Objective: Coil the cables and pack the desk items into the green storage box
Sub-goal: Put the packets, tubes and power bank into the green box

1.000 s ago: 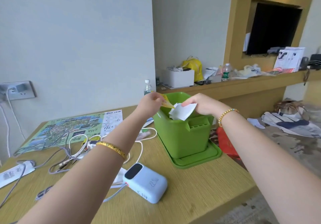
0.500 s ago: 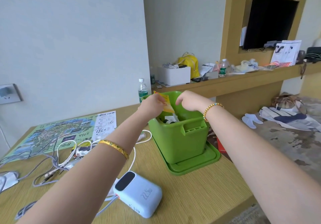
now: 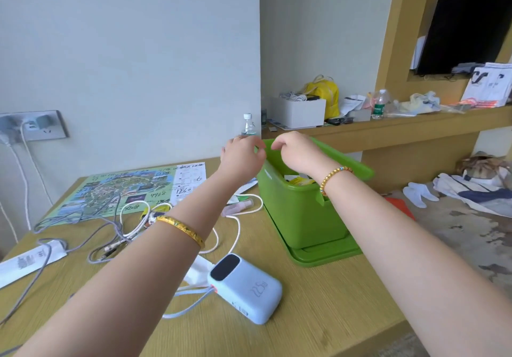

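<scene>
The room is evenly bright, lit by soft, diffuse light with no hard-edged shadows anywhere. A warm glow falls from above inside the TV niche (image 3: 415, 38), tinting its wooden frame golden, while the dark TV screen (image 3: 468, 27) shows almost no reflection. The pale wall (image 3: 124, 52) grades slightly cooler and dimmer towards the top. Faint soft shadows lie under the blue power bank (image 3: 246, 287) and the forearms on the wooden desk (image 3: 318, 309). Wide-angle distortion bends the desk edge and stretches the forearms near the lower corners. Mild motion blur softens the cables (image 3: 110, 232) and the floor at right.
</scene>
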